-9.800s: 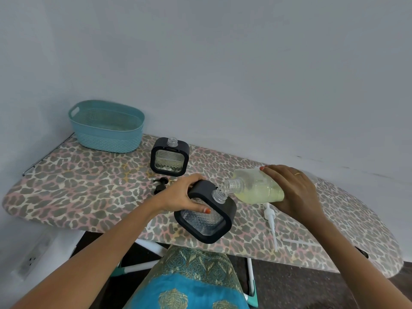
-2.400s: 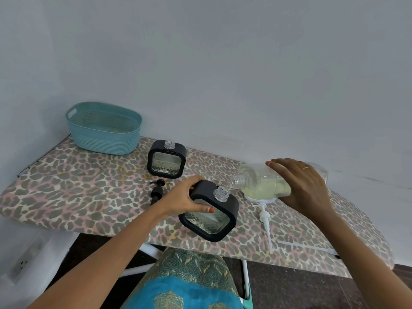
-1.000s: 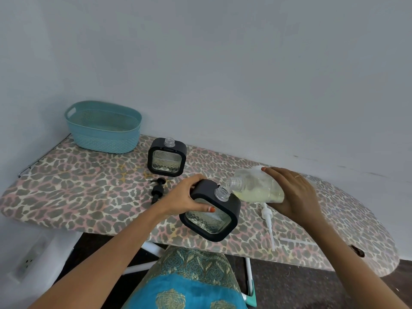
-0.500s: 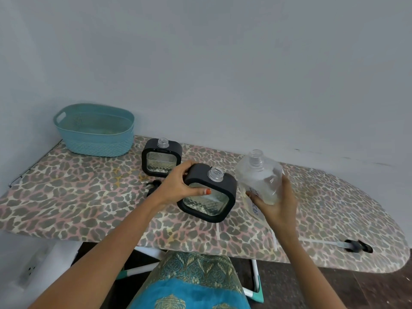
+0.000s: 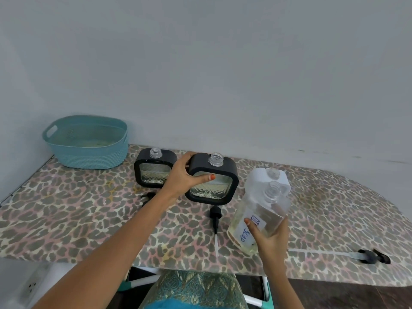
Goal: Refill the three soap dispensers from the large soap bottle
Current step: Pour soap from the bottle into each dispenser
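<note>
My left hand [image 5: 181,177] grips a black-framed square dispenser [image 5: 211,181] by its left side; it stands upright on the ironing board [image 5: 78,210], neck uncapped. A second black-framed dispenser [image 5: 155,169], also uncapped, stands just left of it. My right hand [image 5: 270,238] holds the large clear soap bottle [image 5: 256,221] from below, nearly upright with its neck uncapped, a hand-written "SOAP" label facing me and pale yellow liquid low inside. Behind the bottle stands a whitish translucent dispenser [image 5: 264,176], partly hidden.
A teal basket [image 5: 87,141] sits at the board's back left. Loose pumps lie on the leopard-print cover: a black one [image 5: 215,214] with a white tube, another [image 5: 148,196] by my left forearm, a long one [image 5: 370,256] near the right front edge. A wall runs behind.
The large bottle went from tilted over the dispenser's neck to nearly upright and lower on the right. My left hand stood the dispenser upright, further back beside the other black one.
</note>
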Available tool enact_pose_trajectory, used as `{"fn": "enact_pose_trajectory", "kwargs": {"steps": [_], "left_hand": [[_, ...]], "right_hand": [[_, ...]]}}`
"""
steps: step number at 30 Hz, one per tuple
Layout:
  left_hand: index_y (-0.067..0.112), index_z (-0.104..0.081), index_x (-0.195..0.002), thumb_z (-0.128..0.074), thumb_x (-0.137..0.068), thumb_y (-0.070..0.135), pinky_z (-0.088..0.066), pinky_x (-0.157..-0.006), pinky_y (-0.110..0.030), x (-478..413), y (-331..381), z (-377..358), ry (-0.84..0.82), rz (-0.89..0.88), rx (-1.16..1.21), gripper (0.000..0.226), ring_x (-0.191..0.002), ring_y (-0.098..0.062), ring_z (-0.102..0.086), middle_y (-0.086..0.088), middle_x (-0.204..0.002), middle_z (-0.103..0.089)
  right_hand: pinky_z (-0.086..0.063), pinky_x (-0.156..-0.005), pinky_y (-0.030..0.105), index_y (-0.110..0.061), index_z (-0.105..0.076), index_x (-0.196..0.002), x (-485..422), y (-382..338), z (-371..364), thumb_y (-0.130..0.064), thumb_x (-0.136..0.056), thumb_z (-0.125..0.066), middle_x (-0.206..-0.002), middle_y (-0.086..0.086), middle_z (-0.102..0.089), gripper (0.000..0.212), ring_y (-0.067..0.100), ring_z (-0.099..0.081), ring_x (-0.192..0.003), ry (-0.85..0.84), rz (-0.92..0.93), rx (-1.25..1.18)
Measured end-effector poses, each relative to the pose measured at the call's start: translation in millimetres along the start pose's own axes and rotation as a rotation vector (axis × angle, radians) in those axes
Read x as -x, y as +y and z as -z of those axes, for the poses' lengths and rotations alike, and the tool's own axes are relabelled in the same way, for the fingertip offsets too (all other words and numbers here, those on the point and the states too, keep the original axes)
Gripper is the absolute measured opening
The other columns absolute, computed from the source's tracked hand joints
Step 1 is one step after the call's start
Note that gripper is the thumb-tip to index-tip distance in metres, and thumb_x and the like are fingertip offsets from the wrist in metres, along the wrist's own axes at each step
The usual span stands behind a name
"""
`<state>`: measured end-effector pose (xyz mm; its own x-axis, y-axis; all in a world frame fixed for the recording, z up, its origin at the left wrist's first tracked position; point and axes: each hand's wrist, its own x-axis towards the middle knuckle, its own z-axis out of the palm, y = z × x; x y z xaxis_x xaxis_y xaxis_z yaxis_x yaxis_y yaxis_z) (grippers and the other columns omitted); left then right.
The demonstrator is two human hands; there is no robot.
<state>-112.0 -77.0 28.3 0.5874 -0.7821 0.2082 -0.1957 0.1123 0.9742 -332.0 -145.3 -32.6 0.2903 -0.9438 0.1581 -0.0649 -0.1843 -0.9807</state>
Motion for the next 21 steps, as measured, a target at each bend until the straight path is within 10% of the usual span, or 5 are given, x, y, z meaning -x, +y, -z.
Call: {"fn": "enact_pose_trajectory", "kwargs": {"steps": [8, 14, 21], "left_hand": [[0.020, -0.053, -0.099, -0.080, -0.065, 0.009, -0.050, -0.075, -0.010, -40, -18, -14, 0.086, 0.017, 0.008, 0.044, -0.087, -0.004, -0.060, 0.006, -0.093, -0.062], [0.018, -0.052, -0.104, -0.080, -0.064, 0.007, -0.051, -0.074, -0.012, -51, -46, -24, 0.105, 0.094, 0.013, 0.050, -0.090, -0.006, -0.059, 0.005, -0.096, -0.061], [0.020, -0.051, -0.104, -0.079, -0.064, 0.002, -0.049, -0.073, -0.009, -52, -67, -26, 0.062, 0.141, -0.003, 0.052, -0.090, -0.003, -0.057, 0.009, -0.096, -0.059]], "right_hand": [[-0.036, -0.107, 0.049, -0.015, -0.024, -0.143, 8, 9, -6, -0.083, -0.038, -0.065, -0.141, 0.010, -0.040, 0.132, 0.026, -0.040, -0.130, 0.001, -0.100, 0.010], [-0.040, -0.094, 0.018, -0.010, -0.028, -0.139, 7, 4, -6, -0.086, -0.035, -0.062, -0.128, 0.000, -0.047, 0.133, 0.012, -0.047, -0.117, 0.014, -0.084, -0.026], [-0.037, -0.106, 0.045, -0.015, -0.027, -0.139, 9, 10, -7, -0.085, -0.035, -0.064, -0.135, 0.009, -0.045, 0.131, 0.026, -0.043, -0.126, 0.025, -0.117, -0.005]]}}
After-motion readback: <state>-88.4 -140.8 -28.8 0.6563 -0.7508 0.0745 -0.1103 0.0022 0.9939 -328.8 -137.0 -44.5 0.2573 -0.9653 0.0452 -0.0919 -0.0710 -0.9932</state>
